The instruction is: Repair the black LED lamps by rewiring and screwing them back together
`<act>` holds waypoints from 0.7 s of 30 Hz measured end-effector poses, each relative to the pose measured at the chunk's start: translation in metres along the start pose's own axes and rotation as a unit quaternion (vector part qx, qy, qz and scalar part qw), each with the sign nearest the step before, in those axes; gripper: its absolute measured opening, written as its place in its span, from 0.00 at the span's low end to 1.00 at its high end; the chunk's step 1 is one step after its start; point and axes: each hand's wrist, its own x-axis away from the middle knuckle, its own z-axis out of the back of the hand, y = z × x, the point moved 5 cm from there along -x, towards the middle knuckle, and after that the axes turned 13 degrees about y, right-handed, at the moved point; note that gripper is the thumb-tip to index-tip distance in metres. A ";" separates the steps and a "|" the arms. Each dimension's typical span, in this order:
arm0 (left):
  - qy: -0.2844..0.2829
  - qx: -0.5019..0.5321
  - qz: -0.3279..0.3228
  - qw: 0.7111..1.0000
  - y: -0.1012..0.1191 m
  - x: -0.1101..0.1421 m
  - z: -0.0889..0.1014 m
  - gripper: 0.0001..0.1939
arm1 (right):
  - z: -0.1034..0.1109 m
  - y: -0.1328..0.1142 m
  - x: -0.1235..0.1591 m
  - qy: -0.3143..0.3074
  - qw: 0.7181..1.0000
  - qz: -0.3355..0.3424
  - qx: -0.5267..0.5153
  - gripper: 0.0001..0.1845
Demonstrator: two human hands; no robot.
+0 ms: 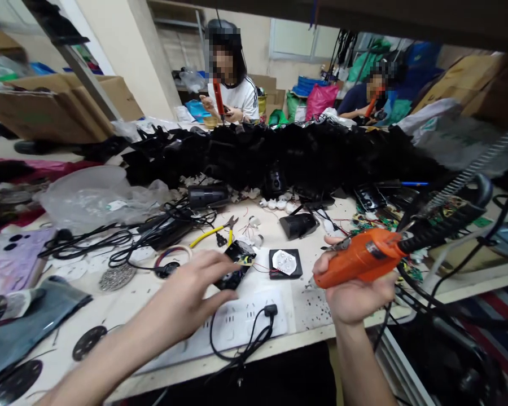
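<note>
**Bare hand over an open casing, driver in the other**

The left hand (190,290) hung over an open black casing (242,272), its grip loose, thumb and fingers apart; I couldn't tell whether they touched it. The right hand's (358,299) grip was closed round an orange electric screwdriver (355,258). A white hexagonal board (285,263) on a black square piece lay between them. Yellow-handled pliers (209,233) sat just beyond the casing, and a white power strip (237,317) with looped cable (254,345) crowded the tabletop's (237,211) near edge. Behind, a black heap (322,155) walled off two seated co-workers.
</note>
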 end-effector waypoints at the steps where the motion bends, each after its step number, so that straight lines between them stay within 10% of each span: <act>1: -0.006 0.017 -0.041 0.999 0.020 -0.019 -0.012 0.13 | -0.001 -0.002 0.000 -0.002 1.000 -0.001 -0.011 0.35; 9: -0.107 -0.034 -0.225 0.968 0.096 -0.085 -0.117 0.07 | 0.009 -0.033 0.005 -0.006 0.998 0.030 -0.047 0.32; 21: -0.105 -0.095 -0.317 0.938 0.110 -0.069 -0.143 0.11 | 0.042 -0.028 0.004 0.002 0.999 0.015 -0.044 0.32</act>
